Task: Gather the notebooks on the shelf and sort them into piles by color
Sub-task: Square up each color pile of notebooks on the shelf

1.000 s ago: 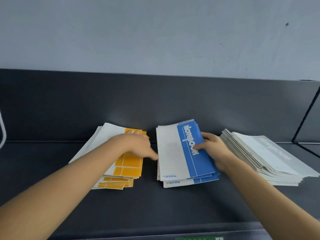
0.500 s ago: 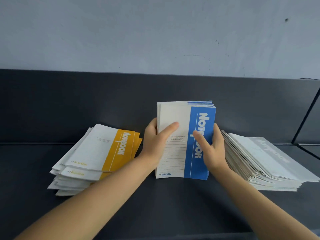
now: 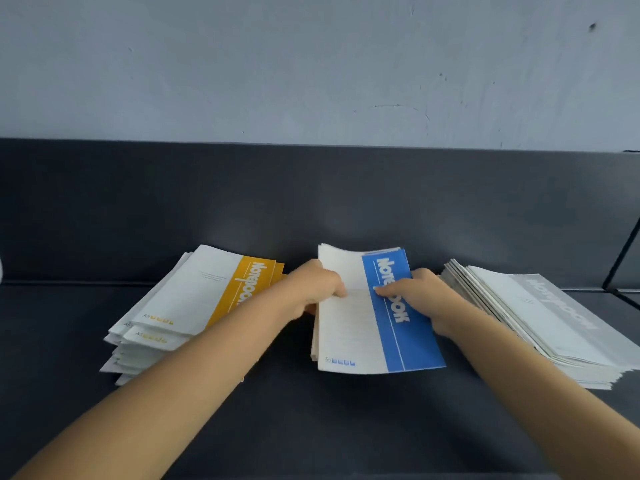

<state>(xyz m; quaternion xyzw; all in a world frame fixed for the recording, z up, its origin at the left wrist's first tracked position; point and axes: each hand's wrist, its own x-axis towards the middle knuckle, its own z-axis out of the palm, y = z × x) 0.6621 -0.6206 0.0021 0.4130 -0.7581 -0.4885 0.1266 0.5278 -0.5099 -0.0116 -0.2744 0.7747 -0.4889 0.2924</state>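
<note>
Three piles of notebooks lie on the dark shelf (image 3: 346,427). The yellow-and-white pile (image 3: 187,306) is at the left, fanned and uneven. The blue-and-white pile (image 3: 367,327) is in the middle, lying nearly flat. The grey-and-white pile (image 3: 554,323) is at the right. My left hand (image 3: 315,285) grips the left edge of the blue pile, thumb on the top cover. My right hand (image 3: 419,296) grips its right edge, thumb on the blue band.
The shelf's dark back panel (image 3: 311,202) rises behind the piles, with a pale wall (image 3: 311,64) above. A thin black frame bar (image 3: 623,258) slants at the far right. Bare shelf surface lies in front of the piles.
The blue pile stood upright on its lower edge between both hands half a second ago; it now lies back down, nearly flat. Both hands keep hold of its sides.
</note>
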